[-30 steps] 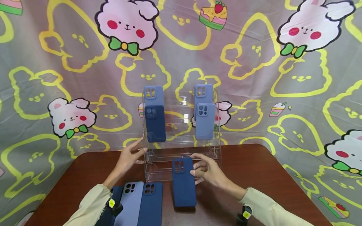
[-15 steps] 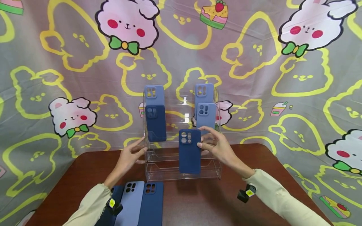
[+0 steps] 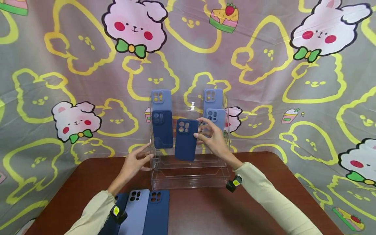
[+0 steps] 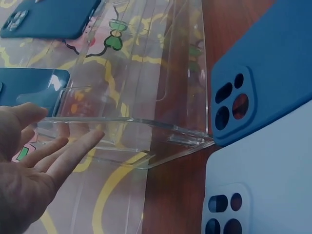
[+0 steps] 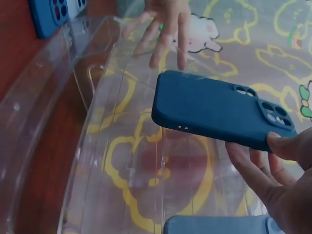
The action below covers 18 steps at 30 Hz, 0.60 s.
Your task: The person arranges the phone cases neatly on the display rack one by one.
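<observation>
My right hand (image 3: 216, 142) pinches a dark blue phone case (image 3: 185, 147) by its right edge, thumb on the back and fingers underneath. The case is held upright, slightly tilted, before the middle of a clear display rack (image 3: 188, 182); its camera cutouts are at the top. In the right wrist view the case (image 5: 204, 109) hangs over the clear shelves. My left hand (image 3: 135, 164) rests at the rack's left side, its straight, spread fingers (image 4: 73, 156) touching the clear side panel.
A light (image 3: 161, 100) and a dark blue case (image 3: 163, 130) stand in the rack's left column. Two light cases (image 3: 212, 95) stand at its right, the lower partly hidden by my hand. More cases (image 3: 157, 212) lie on the brown table (image 3: 199, 209). A patterned cloth (image 3: 188, 58) hangs behind.
My right hand has lifted the dark blue case from low in front of the rack up toward its middle, then shifted it left. The left hand has stayed at the rack's side.
</observation>
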{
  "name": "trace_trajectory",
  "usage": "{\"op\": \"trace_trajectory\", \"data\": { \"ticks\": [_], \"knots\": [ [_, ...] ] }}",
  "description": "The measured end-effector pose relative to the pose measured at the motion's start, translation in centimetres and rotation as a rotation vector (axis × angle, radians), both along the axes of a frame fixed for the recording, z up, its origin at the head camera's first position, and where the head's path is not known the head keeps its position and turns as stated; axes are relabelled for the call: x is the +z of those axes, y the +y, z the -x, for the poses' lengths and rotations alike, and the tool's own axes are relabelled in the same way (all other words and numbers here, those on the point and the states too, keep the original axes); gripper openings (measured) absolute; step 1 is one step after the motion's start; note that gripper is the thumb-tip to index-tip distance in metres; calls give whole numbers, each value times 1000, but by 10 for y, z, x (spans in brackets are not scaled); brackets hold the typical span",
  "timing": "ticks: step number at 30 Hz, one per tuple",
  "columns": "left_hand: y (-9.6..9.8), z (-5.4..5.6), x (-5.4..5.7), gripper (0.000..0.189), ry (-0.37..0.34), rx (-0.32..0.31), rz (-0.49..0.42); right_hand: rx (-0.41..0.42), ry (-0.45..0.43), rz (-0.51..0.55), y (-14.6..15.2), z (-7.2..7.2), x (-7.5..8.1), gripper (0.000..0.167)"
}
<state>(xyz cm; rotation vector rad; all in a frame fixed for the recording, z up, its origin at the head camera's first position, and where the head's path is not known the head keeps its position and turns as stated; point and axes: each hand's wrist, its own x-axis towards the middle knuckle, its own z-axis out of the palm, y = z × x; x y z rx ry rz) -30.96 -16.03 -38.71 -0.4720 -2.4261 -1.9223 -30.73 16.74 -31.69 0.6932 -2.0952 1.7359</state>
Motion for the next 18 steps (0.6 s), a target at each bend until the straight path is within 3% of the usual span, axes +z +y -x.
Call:
{"op": "trace_trajectory", "data": {
  "ticks": [7, 13, 18],
  "knots": [
    [0, 0, 0, 60, 4, -1, -6, 8, 77, -49, -27, 20, -9, 55],
    [-2, -1, -1, 58, 8, -5, -12, 40, 91, -88, -44, 27, -26, 56],
    [-4, 0, -3, 59, 3, -18, -10, 75, 81, -52, -55, 31, -35, 53]
  ]
}}
